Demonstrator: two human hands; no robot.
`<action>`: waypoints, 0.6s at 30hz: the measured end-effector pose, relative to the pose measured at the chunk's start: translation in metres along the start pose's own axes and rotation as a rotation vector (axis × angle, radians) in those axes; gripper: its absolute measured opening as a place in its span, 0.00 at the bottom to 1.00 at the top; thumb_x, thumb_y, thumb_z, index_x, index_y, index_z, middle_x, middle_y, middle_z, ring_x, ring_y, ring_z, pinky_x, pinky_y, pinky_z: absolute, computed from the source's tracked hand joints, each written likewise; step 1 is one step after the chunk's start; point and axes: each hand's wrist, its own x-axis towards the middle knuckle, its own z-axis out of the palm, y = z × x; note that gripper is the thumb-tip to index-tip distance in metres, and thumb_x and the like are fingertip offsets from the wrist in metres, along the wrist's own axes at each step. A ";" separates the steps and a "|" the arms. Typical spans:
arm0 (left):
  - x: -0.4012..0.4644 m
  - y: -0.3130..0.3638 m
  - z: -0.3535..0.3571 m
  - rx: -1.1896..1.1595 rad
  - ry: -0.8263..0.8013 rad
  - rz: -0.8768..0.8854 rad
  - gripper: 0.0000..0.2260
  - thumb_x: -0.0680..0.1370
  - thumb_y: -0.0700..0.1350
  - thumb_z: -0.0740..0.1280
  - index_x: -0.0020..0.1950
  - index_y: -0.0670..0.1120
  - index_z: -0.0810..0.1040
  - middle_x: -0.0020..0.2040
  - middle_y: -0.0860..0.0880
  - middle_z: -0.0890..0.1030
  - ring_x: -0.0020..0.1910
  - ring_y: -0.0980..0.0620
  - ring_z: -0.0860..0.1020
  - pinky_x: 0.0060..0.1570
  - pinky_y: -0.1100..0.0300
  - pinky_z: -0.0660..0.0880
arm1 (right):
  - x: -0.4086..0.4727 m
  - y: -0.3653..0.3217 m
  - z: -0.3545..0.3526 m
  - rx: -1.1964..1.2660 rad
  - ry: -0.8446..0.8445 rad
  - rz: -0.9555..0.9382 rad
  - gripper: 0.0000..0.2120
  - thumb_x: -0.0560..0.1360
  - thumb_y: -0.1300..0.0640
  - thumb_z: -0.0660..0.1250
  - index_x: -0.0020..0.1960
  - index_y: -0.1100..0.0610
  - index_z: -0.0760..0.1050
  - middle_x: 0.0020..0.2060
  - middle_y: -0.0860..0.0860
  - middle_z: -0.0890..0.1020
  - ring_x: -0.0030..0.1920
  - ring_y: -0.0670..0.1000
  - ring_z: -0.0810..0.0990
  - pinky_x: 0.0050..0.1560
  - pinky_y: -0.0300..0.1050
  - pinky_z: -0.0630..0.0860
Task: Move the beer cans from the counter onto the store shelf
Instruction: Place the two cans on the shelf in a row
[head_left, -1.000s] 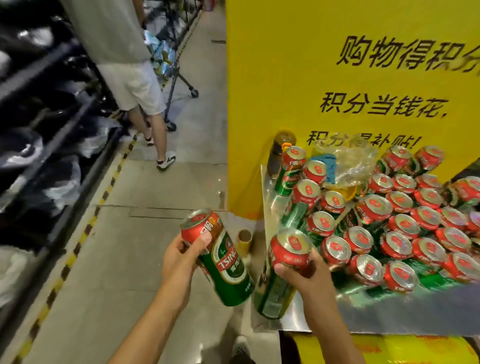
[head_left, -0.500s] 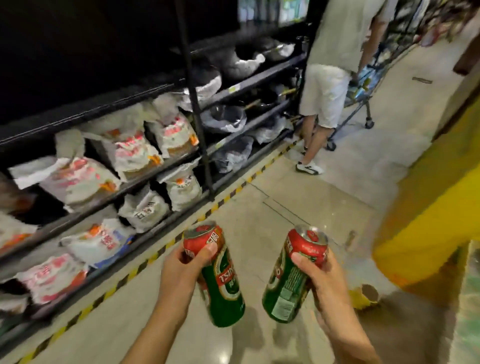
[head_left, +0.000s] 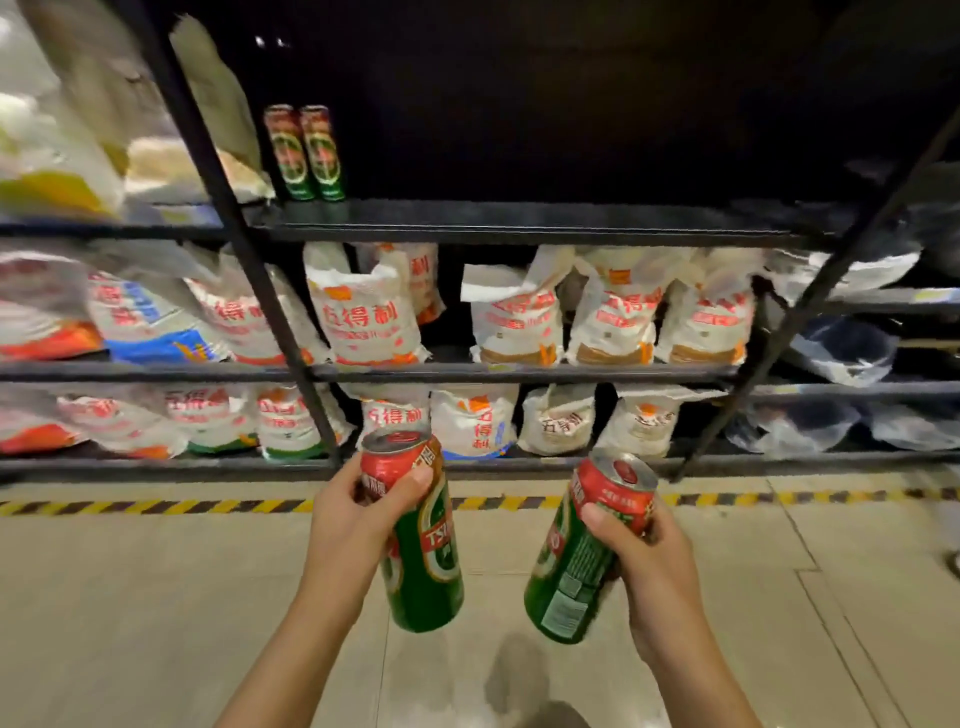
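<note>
A black metal store shelf (head_left: 519, 221) fills the far side of the scene, its slanted uprights dividing it into bays. On the upper tier, at the left end of the middle bay, two beer cans (head_left: 305, 151) stand upright, touching side by side; the rest of that tier recedes into darkness. The two lower tiers hold rows of white flour bags (head_left: 366, 314) printed in red, with clear plastic-wrapped goods (head_left: 841, 351) in the right bay. The floor (head_left: 130, 597) is pale tile, crossed by a yellow-and-black hazard stripe (head_left: 156, 505) running along the shelf's foot.

Near the camera, the left hand (head_left: 353, 525) wraps its fingers and thumb round a green-and-red can (head_left: 423, 561), top tilted slightly left. The right hand (head_left: 647, 556) grips a second can (head_left: 576, 566), top leaning right. Both cans hang above the floor, well apart from the shelf.
</note>
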 end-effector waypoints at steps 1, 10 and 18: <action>0.007 -0.001 -0.008 -0.006 0.047 -0.006 0.10 0.69 0.46 0.71 0.49 0.53 0.78 0.42 0.55 0.83 0.40 0.60 0.81 0.37 0.68 0.71 | 0.011 0.000 0.012 -0.010 -0.028 0.007 0.33 0.49 0.45 0.75 0.54 0.53 0.78 0.44 0.52 0.85 0.46 0.52 0.83 0.41 0.43 0.74; 0.116 0.016 -0.026 -0.073 0.295 0.000 0.10 0.70 0.44 0.72 0.49 0.53 0.77 0.46 0.53 0.82 0.46 0.55 0.80 0.39 0.64 0.72 | 0.138 -0.016 0.107 -0.020 -0.244 0.043 0.30 0.53 0.53 0.81 0.54 0.50 0.78 0.45 0.49 0.85 0.49 0.52 0.82 0.45 0.46 0.76; 0.231 0.050 -0.012 -0.119 0.419 0.056 0.10 0.71 0.45 0.71 0.50 0.54 0.77 0.47 0.52 0.82 0.47 0.54 0.80 0.40 0.63 0.73 | 0.264 -0.054 0.172 -0.067 -0.376 0.007 0.33 0.53 0.50 0.81 0.57 0.48 0.77 0.47 0.47 0.84 0.50 0.50 0.82 0.47 0.47 0.76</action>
